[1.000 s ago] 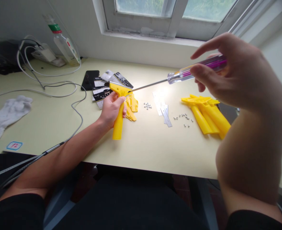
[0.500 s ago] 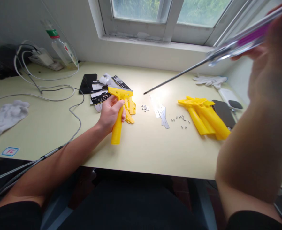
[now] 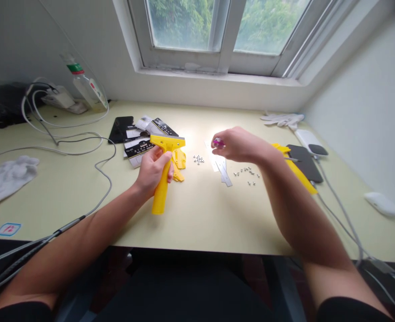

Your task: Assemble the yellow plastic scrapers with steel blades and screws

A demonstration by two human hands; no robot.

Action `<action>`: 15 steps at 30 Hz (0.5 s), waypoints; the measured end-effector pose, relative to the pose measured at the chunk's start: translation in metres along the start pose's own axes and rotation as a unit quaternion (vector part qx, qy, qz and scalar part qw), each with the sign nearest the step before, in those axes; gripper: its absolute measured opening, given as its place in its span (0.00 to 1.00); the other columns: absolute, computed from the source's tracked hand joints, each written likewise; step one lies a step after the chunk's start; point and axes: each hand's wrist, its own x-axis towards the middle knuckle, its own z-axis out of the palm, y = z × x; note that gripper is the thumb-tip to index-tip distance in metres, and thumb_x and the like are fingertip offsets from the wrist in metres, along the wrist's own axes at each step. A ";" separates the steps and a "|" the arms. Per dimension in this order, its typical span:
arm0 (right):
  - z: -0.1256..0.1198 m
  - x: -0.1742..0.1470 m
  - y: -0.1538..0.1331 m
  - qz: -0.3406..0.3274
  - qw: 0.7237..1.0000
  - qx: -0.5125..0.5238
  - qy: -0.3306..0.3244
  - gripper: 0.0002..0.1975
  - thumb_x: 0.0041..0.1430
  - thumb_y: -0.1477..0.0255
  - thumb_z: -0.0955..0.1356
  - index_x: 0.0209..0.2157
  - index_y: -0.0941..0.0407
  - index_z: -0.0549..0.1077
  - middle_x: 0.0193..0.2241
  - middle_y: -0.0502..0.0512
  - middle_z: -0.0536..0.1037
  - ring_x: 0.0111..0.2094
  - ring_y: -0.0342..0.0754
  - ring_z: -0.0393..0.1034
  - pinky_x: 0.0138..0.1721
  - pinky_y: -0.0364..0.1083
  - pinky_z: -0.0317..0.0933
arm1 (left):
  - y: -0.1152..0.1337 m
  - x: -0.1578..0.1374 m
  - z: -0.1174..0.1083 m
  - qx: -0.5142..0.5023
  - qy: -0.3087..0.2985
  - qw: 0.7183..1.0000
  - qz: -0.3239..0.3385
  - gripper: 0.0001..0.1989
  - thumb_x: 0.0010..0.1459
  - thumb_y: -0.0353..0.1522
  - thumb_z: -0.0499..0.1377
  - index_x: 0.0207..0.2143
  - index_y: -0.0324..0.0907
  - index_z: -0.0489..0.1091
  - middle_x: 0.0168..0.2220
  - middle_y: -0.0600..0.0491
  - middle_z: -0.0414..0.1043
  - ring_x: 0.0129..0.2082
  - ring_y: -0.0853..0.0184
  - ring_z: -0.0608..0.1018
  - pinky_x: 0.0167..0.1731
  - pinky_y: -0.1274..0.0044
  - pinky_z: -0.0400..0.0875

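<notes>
Head view: holding a yellow scraper [image 3: 161,192] in the left hand [image 3: 152,172], with thumb and fingers wrapped round the upper handle just below the head. Gripping a screwdriver [image 3: 219,143] in the right hand [image 3: 237,144], with fingers curled about its purple end and the shaft pointing back past the wrist. Being unable to tell of any contact between that hand and the metal strips [image 3: 223,172] beneath and nearer.

Noting loose nuts [image 3: 198,159] between the two grips, small screws [image 3: 250,169] on the near side of the right grip, flat yellow plates [image 3: 180,161] just right of the left grip, and spare yellow handles [image 3: 303,176] partly hidden behind the right forearm [image 3: 291,214].

Judging risks: possibly scattering nuts or screws by sweeping the right wrist low across the table [image 3: 204,214]; possibly nicking fingers by brushing the thin strips; possibly dislodging the spare handles by catching them with the backward-pointing shaft.

Checking writing: finding black cards [image 3: 138,150] beyond and left of the left grip, bearing pale print too small to read. Reading an apparent red "12" on a blue-bordered tag [image 3: 8,229], far left of the left grip. Finding no legible brand on the bottle [image 3: 86,91] behind.
</notes>
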 end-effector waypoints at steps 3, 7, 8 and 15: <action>0.031 0.024 -0.005 0.020 0.997 -0.038 -0.058 0.06 0.56 0.68 0.66 0.29 0.54 0.71 0.28 0.55 0.74 0.28 0.46 0.64 0.28 0.45 0.51 | 0.000 0.001 -0.001 -0.003 -0.002 1.000 -0.003 0.08 0.54 0.32 0.62 0.36 0.41 0.66 0.25 0.60 0.64 0.12 0.77 0.67 0.08 0.82 0.59; 0.055 0.034 -0.004 0.015 0.996 -0.050 -0.071 0.06 0.56 0.69 0.66 0.35 0.54 0.72 0.34 0.58 0.75 0.31 0.47 0.65 0.28 0.45 0.51 | -0.001 0.001 -0.002 -0.006 -0.008 1.000 -0.017 0.09 0.54 0.32 0.62 0.36 0.42 0.65 0.23 0.61 0.64 0.12 0.76 0.66 0.09 0.83 0.59; 0.057 0.034 -0.004 0.012 0.996 -0.052 -0.067 0.07 0.56 0.69 0.66 0.37 0.55 0.72 0.35 0.59 0.75 0.32 0.47 0.65 0.28 0.45 0.51 | -0.001 0.001 -0.002 -0.007 -0.012 1.000 -0.021 0.09 0.54 0.33 0.62 0.36 0.42 0.65 0.22 0.61 0.64 0.12 0.76 0.66 0.09 0.83 0.59; 0.062 0.035 -0.008 -0.007 0.996 -0.063 -0.061 0.05 0.57 0.75 0.63 0.36 0.55 0.69 0.35 0.60 0.74 0.31 0.47 0.64 0.28 0.44 0.49 | -0.002 0.002 -0.006 -0.065 -0.054 0.994 -0.063 0.08 0.56 0.37 0.57 0.36 0.43 0.65 0.19 0.59 0.63 0.13 0.72 0.68 0.10 0.81 0.60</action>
